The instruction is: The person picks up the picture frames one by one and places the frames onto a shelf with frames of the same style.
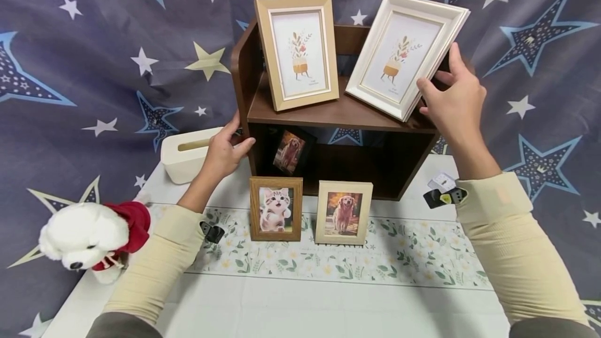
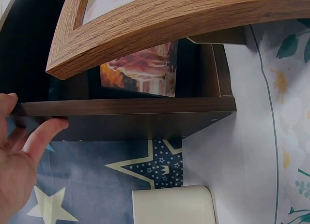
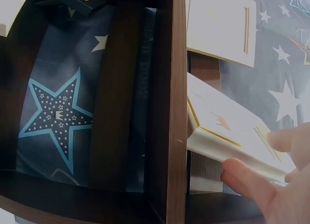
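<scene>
A dark brown two-tier shelf (image 1: pixel 328 111) stands on the table. My left hand (image 1: pixel 224 150) grips the edge of its left side panel, thumb on one face in the left wrist view. On the upper tier, my right hand (image 1: pixel 457 95) holds the right edge of a white picture frame (image 1: pixel 448 12), which leans to the right. A light wood picture frame (image 1: pixel 263 56) stands beside it at left. Inside the lower tier is a black picture frame (image 1: pixel 305 153) with a dog photo, partly in shadow.
In front of the shelf stand a brown frame with a kitten picture (image 1: pixel 277 207) and a cream frame with a dog picture (image 1: pixel 345 213). Left of it are a white tissue box (image 1: pixel 183 158) and a white plush dog (image 1: pixel 84 231). A small clear item (image 1: pixel 443 181) lies at right.
</scene>
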